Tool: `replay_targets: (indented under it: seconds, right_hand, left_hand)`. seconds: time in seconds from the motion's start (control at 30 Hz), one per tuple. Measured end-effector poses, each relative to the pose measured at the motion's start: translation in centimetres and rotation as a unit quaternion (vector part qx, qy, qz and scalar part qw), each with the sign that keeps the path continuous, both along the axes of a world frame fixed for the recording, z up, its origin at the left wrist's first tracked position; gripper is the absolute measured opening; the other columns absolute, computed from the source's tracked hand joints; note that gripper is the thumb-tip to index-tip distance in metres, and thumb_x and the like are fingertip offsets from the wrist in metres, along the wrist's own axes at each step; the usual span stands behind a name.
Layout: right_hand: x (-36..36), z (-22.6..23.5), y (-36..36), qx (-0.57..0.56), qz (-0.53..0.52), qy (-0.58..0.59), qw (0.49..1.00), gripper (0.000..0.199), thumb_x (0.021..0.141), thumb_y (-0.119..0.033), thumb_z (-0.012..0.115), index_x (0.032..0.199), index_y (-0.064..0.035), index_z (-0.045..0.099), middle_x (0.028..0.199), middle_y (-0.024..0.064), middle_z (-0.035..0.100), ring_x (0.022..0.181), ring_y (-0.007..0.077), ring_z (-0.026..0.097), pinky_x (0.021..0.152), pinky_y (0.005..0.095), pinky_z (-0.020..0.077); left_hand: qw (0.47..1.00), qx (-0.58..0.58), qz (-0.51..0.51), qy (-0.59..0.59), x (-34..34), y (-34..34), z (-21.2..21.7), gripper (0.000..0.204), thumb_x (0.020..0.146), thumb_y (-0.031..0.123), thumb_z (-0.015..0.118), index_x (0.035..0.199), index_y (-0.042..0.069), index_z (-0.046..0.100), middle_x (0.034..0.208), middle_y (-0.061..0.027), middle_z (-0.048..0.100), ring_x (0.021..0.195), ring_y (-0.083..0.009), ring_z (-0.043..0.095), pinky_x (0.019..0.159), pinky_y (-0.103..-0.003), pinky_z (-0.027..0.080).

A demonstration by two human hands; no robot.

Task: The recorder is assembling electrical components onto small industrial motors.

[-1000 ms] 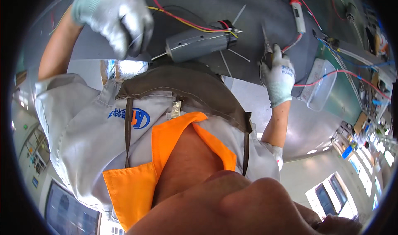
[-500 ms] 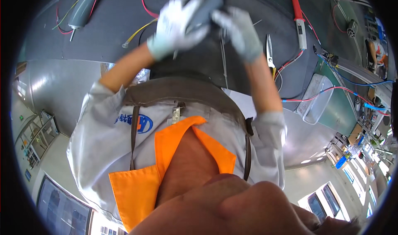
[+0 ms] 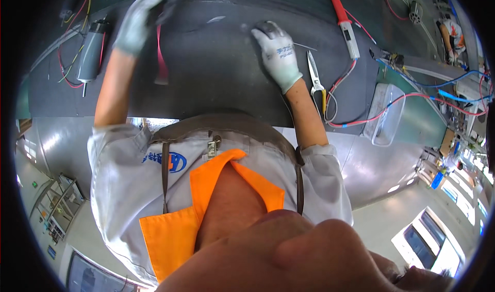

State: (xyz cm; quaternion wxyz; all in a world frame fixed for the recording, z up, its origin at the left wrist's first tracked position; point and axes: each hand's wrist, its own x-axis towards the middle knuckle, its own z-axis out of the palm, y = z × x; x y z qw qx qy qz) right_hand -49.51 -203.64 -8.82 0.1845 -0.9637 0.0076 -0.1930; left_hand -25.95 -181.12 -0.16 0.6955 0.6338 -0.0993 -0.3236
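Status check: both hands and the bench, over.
Left hand raised at far mat edge, gripping a red wire. Right hand flat on dark mat. Snips beside right wrist; grey motor far left.

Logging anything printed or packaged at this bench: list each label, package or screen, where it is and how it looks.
Shirt badge: on the chest, round, blue and white.
Glove print: back of the right hand, small blue marking on white.
Clear tub: bench edge at right, oblong, see-through plastic.
Screens: none that can be made out.
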Motion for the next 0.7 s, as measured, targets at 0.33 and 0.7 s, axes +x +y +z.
replay_targets:
  seconds: [0.33,0.7]
  right_hand:
    - [-7.4,5.4,-5.6,0.301,-0.368,-0.216,0.853,0.017,0.092,-0.005,0.064,0.106,0.0000,0.071,0.096,0.0057,0.070,0.080,0.0110,0.061,0.073,0.0271,0.0509]
    - [-10.5,11.5,-12.6,0.429,-0.278,-0.050,0.858,0.021,0.096,-0.018,0.065,0.108,-0.0014,0.070,0.084,0.0100,0.072,0.069,0.0164,0.067,0.063,0.0283,0.0526]
  left_hand:
    - [0.990,0.078,0.004,0.117,-11.0,16.4,-2.8,0.038,0.097,0.028,0.066,0.123,0.001,0.060,0.083,-0.0012,0.063,0.061,-0.0078,0.057,0.049,-0.022,0.040]
    - [0.979,-0.044,-0.175,0.097,-12.8,7.5,-2.8,0.035,0.100,0.022,0.058,0.125,-0.003,0.060,0.107,-0.0082,0.069,0.099,-0.0153,0.065,0.089,-0.029,0.051]
